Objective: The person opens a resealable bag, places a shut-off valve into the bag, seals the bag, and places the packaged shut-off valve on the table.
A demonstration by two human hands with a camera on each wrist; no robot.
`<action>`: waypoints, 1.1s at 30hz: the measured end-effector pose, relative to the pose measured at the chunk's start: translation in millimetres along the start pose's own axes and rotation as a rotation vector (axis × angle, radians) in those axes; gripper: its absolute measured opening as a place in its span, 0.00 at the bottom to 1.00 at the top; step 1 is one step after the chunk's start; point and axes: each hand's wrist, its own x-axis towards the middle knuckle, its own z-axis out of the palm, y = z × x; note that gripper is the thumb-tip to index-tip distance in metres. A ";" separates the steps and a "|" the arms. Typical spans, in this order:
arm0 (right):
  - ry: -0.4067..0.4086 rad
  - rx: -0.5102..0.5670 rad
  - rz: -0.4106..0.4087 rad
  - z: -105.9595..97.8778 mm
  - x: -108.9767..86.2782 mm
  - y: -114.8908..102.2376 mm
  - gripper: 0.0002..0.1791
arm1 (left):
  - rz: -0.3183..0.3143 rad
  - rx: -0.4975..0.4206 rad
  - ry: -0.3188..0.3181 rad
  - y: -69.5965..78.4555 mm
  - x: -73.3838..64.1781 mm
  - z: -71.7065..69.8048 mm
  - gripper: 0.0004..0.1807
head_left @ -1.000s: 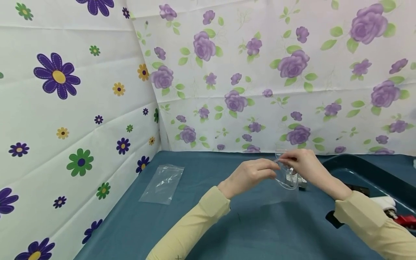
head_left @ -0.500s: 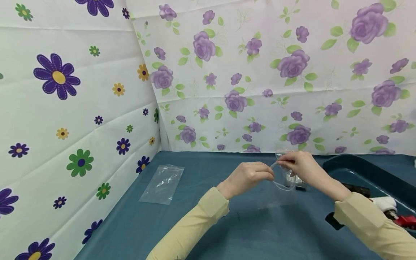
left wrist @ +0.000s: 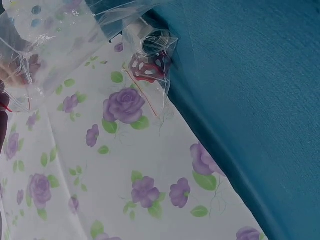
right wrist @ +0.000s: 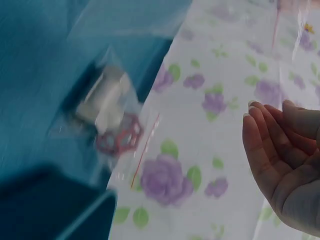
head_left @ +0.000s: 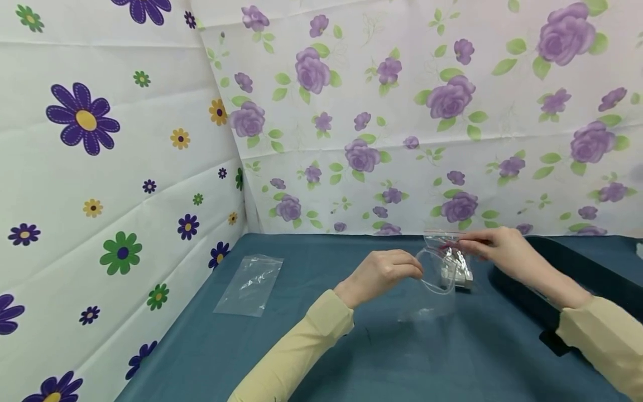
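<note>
My left hand (head_left: pixel 384 273) pinches the rim of a clear zip-lock bag (head_left: pixel 427 312), whose mouth gapes into a rounded loop. The left wrist view shows this bag (left wrist: pixel 60 55) hanging at the upper left. Apart from it, my right hand (head_left: pixel 507 254) has its fingers loosely bent with nothing between them, as the right wrist view of the hand (right wrist: pixel 285 155) confirms. Behind the open bag lies another zip bag holding a metal valve (head_left: pixel 458 271). Its red handwheel (left wrist: pixel 149 66) shows through the plastic in the left wrist view.
A flat clear bag (head_left: pixel 251 285) lies on the blue tablecloth (head_left: pixel 321 340) at the left. The dark tray (head_left: pixel 522 298) stands at the right, partly covered by my right arm. Flowered cloth (head_left: pixel 351 111) hangs along the back and left sides.
My right hand has let go of the zip-lock bag's rim and moved right, its arm now over the tray. The left hand has shifted slightly left, still pinching the bag.
</note>
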 end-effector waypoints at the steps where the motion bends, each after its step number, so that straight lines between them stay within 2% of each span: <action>1: -0.010 -0.001 0.008 -4.5 -1.5 3.6 0.22 | 0.003 0.007 0.000 0.0 -0.4 0.1 0.06; 7: -0.061 -0.008 0.028 -26.9 -11.5 28.8 0.18 | 0.005 0.006 0.020 0.2 -2.5 -0.2 0.06; 10: -0.074 -0.042 0.032 -33.8 -16.2 42.5 0.15 | 0.004 0.006 0.025 0.0 -2.9 -1.1 0.06; 14: -0.109 -0.104 0.080 -39.1 -20.0 61.5 0.14 | 0.006 0.001 0.035 0.1 -3.6 -2.0 0.06; 19: -0.165 -0.160 0.155 -41.3 -26.0 81.2 0.11 | 0.005 0.007 0.039 0.7 -4.1 -3.0 0.06; 22: -0.208 -0.184 0.165 -41.6 -30.9 91.2 0.09 | 0.003 0.004 0.035 0.8 -3.6 -3.5 0.06; 28: -0.347 -0.206 0.183 -37.9 -40.0 112.9 0.05 | 0.004 0.004 0.030 1.0 -3.1 -2.6 0.06; 33: -0.407 -0.197 0.173 -31.7 -46.8 124.8 0.03 | 0.002 0.010 0.031 1.0 -3.2 -0.5 0.06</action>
